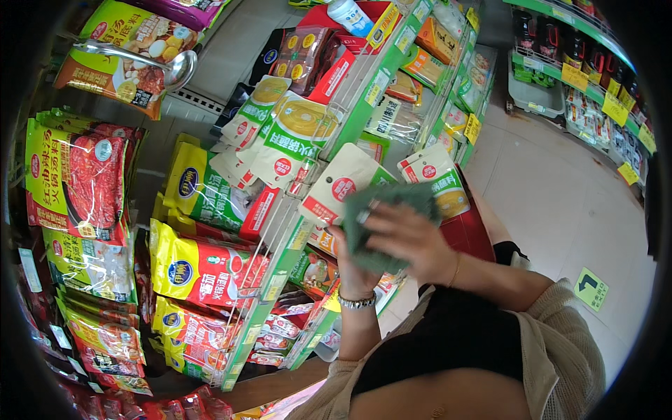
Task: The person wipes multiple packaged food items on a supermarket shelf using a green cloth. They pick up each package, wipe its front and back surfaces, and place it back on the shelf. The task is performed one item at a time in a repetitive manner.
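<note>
My left hand [357, 270], with a silver bracelet at its wrist, grips a white and green dipping-sauce packet [344, 181] from below, its thumb along the lower edge. A dark green cloth [388, 210] lies over much of that packet and hides its front. My right hand [407, 239] is blurred and presses the cloth with spread fingers. Just beyond, a similar sauce packet [436, 181] rests against a red box [467, 233], partly behind the cloth. More such packets [294, 134] lie in a loose pile on the shelf to the left.
A green-edged shelf [294, 247] with a wire guard runs diagonally beside my hands, holding yellow soup-base bags [210, 262]. Hanging bags [79, 178] and a metal ladle [178, 71] are at the left. Across the tiled floor [530, 173] stands another shelf with bottles [575, 47].
</note>
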Action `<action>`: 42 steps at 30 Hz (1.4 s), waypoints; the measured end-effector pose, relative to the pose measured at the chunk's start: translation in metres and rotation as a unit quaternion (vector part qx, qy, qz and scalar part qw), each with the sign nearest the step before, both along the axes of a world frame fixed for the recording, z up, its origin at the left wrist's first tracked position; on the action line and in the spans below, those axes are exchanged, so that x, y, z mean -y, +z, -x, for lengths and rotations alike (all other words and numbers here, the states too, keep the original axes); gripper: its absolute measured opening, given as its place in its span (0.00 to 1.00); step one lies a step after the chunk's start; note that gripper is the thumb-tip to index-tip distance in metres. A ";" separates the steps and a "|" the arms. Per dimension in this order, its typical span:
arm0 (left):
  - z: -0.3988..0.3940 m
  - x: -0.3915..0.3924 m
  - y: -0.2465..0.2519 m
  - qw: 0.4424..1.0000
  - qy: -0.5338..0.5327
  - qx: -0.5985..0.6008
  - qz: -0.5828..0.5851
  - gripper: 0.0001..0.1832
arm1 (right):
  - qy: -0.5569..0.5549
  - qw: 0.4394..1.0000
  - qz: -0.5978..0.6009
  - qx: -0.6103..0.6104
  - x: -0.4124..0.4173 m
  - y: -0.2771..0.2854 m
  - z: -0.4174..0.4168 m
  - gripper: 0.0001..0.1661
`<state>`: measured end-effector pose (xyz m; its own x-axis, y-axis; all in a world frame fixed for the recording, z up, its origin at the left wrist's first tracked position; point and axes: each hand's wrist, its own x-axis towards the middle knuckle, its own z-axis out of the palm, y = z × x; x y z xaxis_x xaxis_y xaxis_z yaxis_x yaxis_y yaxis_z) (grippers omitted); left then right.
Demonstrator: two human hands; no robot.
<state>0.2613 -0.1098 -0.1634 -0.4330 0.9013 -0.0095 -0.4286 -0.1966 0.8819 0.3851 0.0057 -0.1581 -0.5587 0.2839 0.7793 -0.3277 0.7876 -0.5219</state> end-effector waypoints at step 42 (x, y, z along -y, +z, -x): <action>-0.003 0.012 -0.056 0.998 0.036 -0.016 0.045 0.22 | 0.096 0.990 0.021 0.101 0.015 -0.027 0.012 0.26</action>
<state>0.2647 -0.1217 -0.2190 -0.4985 0.8638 -0.0733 -0.3865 -0.1458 0.9107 0.3735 -0.0088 -0.1847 -0.7486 0.1871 0.6361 -0.3554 0.6966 -0.6232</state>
